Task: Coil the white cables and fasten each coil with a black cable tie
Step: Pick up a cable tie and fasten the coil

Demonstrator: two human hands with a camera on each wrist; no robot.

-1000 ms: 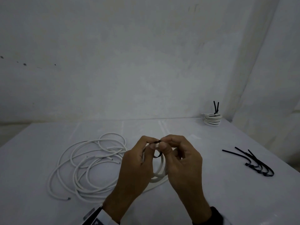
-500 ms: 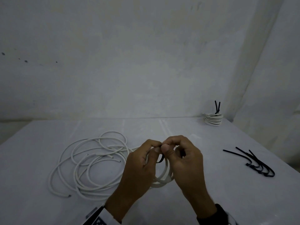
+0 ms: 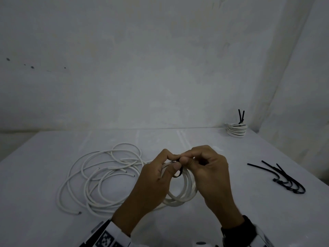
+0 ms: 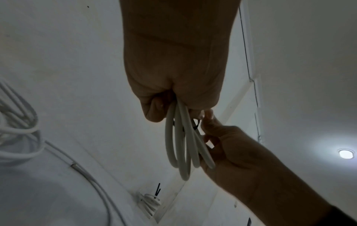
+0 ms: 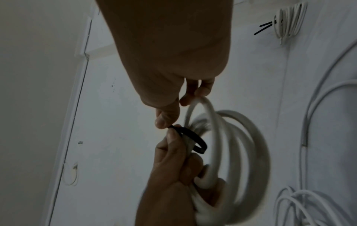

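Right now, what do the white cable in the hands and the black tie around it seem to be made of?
White cable coil: probably a plastic or rubber jacket, smooth and slightly glossy, bending in even round loops. Black cable tie: likely flexible plastic, a thin matte band curving into a loop without creasing.

Coil (image 3: 185, 191) white; cable tie (image 3: 179, 173) black. Loose cables (image 3: 99, 175) white. Spare ties (image 3: 284, 179) black. Worktop (image 3: 53, 220) and wall (image 3: 142, 59) pale grey-white.
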